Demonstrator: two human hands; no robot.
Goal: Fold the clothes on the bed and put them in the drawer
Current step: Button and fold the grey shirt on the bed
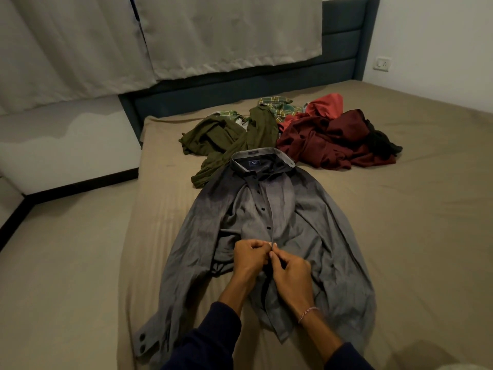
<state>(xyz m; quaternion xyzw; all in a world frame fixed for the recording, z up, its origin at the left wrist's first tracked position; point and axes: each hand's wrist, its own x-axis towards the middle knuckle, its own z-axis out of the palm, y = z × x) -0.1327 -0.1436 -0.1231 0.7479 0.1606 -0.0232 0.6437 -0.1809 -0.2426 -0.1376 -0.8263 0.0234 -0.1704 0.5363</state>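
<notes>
Grey shirt [266, 222] lying spread face-up on bed [400, 209], collar toward headboard [344, 41]. Left hand [249, 259] and right hand [289, 271] meeting at placket, fingers curled, both pinching shirt front mid-way down, apparently doing up button. Folding proper not yet begun. Next move likely calling for lower buttons closing, then sleeves folding in. Unfolded pile [293, 129] waiting beyond collar. Drawer not in view.

grey shirt [269, 220]: 1 | hands [269, 265]: 2 | heap of clothes [293, 129]: 1
</notes>
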